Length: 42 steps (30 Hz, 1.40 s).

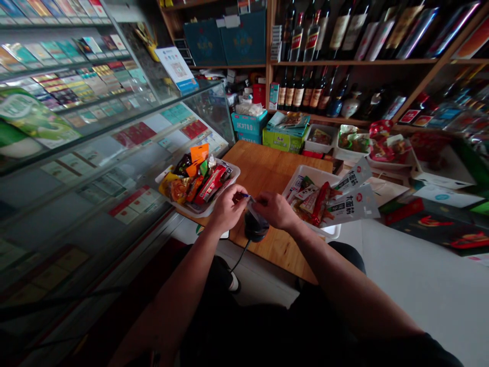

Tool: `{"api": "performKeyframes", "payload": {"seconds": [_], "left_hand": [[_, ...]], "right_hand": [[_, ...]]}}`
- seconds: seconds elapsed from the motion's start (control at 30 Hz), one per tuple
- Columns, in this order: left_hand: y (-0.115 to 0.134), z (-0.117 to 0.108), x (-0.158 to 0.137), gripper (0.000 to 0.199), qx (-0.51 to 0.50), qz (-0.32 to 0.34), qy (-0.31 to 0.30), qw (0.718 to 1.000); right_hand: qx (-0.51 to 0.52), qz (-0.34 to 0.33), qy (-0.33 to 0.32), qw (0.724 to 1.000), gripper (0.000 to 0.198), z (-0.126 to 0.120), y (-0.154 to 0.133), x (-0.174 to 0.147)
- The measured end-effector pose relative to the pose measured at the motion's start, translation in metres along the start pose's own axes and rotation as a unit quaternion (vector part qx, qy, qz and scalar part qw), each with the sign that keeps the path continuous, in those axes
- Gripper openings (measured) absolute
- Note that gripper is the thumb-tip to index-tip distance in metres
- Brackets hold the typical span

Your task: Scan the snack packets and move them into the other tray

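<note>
Packets [214, 184] lie in both trays [335, 232] on the counter [273, 160]; above it, our left hand [230, 206] and right hand [279, 209] share a pinched grip on a wrapper [250, 201], perhaps not yet opened.

Left hand [229, 208] and right hand [278, 210] hold a small item [250, 200] above a table [260, 163].

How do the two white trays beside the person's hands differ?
From the right tray, two pale packets jut past the rim; the left tray has its packets mostly heaped inside. The left tray is beside the glass case; the right tray is farther from it. Both hold assorted packets.
</note>
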<state>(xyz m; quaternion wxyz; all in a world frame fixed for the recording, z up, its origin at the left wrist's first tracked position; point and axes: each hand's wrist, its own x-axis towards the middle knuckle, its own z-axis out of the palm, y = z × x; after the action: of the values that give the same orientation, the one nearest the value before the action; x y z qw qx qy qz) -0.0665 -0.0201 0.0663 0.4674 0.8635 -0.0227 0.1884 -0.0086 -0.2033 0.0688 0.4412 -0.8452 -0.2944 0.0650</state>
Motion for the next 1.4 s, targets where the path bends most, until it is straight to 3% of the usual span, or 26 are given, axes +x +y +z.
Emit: {"api": "performKeyframes", "payload": {"seconds": [0.13, 0.33, 0.5, 0.67, 0.97, 1.13, 1.4], "left_hand": [[-0.011, 0.006, -0.002, 0.022, -0.052, -0.051, 0.021, 0.997], [-0.015, 0.011, 0.000, 0.028, -0.093, -0.092, 0.007, 0.991], [-0.019, 0.014, 0.006, 0.032, -0.096, -0.082, 0.002, 0.992], [-0.020, 0.014, 0.009, 0.033, -0.029, -0.067, -0.014, 0.997], [-0.039, 0.023, 0.015, 0.029, -0.053, -0.072, -0.048, 0.995], [-0.050, 0.028, 0.024, 0.028, -0.012, -0.060, -0.045, 0.997], [-0.067, 0.032, 0.037, 0.032, 0.078, -0.027, -0.081, 0.993]], "right_hand": [[0.041, 0.041, -0.045, 0.997, 0.017, -0.008, 0.013, -0.001], [0.021, 0.024, -0.004, 0.999, 0.022, -0.017, 0.034, 0.003], [0.016, 0.044, -0.024, 0.999, 0.024, -0.021, 0.038, 0.007], [0.036, 0.060, -0.036, 0.997, 0.029, -0.020, 0.043, 0.008], [0.014, 0.062, 0.001, 0.998, 0.022, -0.020, 0.054, 0.018], [-0.029, 0.049, 0.034, 0.998, 0.016, -0.019, 0.062, 0.025], [-0.110, 0.031, 0.031, 0.993, 0.018, -0.011, 0.079, 0.035]]}}
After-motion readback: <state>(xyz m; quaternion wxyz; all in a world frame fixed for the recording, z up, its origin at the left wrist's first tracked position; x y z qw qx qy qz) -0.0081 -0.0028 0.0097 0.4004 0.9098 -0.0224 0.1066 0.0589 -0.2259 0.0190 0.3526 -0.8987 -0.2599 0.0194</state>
